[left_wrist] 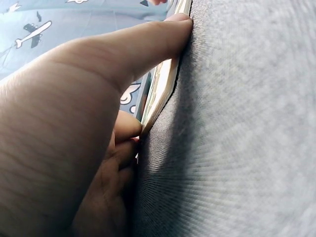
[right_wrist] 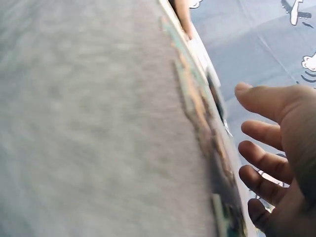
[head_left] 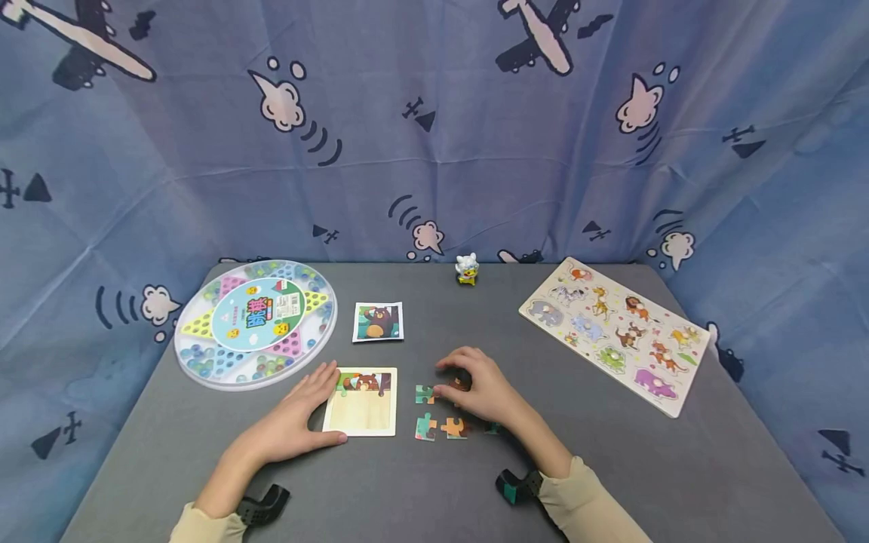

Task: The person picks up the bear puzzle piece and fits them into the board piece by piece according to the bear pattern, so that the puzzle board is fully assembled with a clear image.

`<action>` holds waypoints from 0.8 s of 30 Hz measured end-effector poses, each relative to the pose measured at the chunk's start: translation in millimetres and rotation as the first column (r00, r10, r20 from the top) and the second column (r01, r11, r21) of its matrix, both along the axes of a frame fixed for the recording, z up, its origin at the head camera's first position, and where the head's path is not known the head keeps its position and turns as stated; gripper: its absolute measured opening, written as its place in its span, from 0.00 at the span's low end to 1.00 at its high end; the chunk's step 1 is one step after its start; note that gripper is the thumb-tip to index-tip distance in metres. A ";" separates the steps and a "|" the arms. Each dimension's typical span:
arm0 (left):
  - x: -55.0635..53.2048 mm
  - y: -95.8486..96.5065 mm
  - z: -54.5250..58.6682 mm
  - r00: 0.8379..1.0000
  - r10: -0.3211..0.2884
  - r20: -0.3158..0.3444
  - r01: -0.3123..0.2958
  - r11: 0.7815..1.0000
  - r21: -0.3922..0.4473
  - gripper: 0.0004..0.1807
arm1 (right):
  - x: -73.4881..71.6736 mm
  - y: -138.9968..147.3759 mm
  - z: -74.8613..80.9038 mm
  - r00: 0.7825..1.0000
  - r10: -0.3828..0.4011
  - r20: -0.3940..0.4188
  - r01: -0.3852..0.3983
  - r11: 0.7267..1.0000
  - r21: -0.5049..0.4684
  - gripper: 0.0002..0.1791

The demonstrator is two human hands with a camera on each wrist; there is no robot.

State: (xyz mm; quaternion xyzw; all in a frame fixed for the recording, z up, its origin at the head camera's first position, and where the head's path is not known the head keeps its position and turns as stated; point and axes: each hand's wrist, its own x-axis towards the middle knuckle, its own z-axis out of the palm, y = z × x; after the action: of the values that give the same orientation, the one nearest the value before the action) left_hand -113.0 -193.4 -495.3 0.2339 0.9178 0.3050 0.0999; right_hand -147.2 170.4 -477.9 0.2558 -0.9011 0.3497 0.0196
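Observation:
A square wooden puzzle tray (head_left: pixel 360 418) lies in front of me, its top strip filled with bear-picture pieces and bare wood below. My left hand (head_left: pixel 288 421) rests at its left side, fingers straight along the edge and thumb at the lower corner; the left wrist view shows the thumb against the tray's rim (left_wrist: pixel 163 84). Right of the tray, my right hand (head_left: pixel 487 388) hovers over loose puzzle pieces (head_left: pixel 425 427) with loosely bent fingers. In the right wrist view nothing sits between the fingers of that hand (right_wrist: pixel 281 153). It partly hides some pieces.
Behind the tray lies a bear picture card (head_left: pixel 378 323). A round Chinese checkers set with marbles (head_left: pixel 321 335) is at the left. A small white-and-yellow figurine (head_left: pixel 466 269) stands at the back edge. An animal puzzle board (head_left: pixel 614 335) lies at the right.

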 end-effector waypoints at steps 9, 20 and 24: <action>-1.3 -2.7 -2.0 1.000 -0.002 -0.010 0.002 1.000 -0.019 0.61 | 1.1 -6.0 -16.2 0.994 0.106 -0.019 -0.105 0.994 0.016 0.18; -2.0 -3.0 -1.0 1.000 -0.004 0.011 0.005 1.000 -0.025 0.60 | 0.5 -3.1 -19.1 0.987 0.142 -0.071 -0.138 0.989 0.056 0.16; -1.7 -3.0 -0.8 1.000 -0.008 0.013 0.009 1.000 -0.030 0.60 | 1.0 -3.1 -19.9 0.987 0.141 -0.082 -0.136 0.989 0.057 0.15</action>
State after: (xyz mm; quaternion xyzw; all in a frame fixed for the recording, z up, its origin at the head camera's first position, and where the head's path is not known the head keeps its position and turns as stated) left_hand -114.7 -196.4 -496.2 0.2343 0.9205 0.2924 0.1105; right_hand -146.2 167.3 -497.8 0.3330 -0.8880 0.3159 0.0273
